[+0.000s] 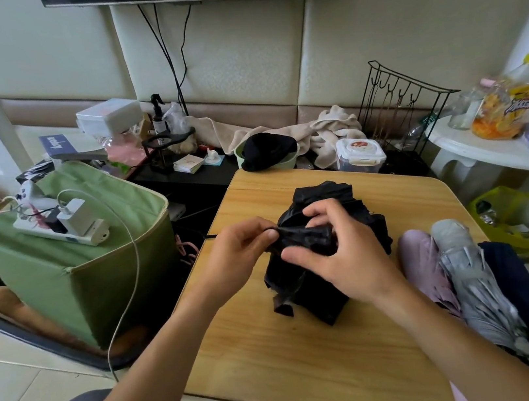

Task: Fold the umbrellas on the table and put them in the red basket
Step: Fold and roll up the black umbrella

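Observation:
A black umbrella (317, 206) lies bunched in the middle of the wooden table (278, 346). My right hand (339, 251) is wrapped around its gathered middle, thumb below and fingers over the top. My left hand (239, 248) pinches a black strap or fold of its fabric at the left side. At the table's right edge lie a lilac umbrella (419, 256), a grey umbrella (474, 282) and a dark navy one (525, 298), side by side. No red basket is in view.
A green fabric box (104, 286) with a power strip (61, 227) and charger on top stands left of the table. Behind the table are a black shelf, towels, a lidded container (359, 152) and a wire rack (403, 104). A white side table (502, 147) with snacks is at right.

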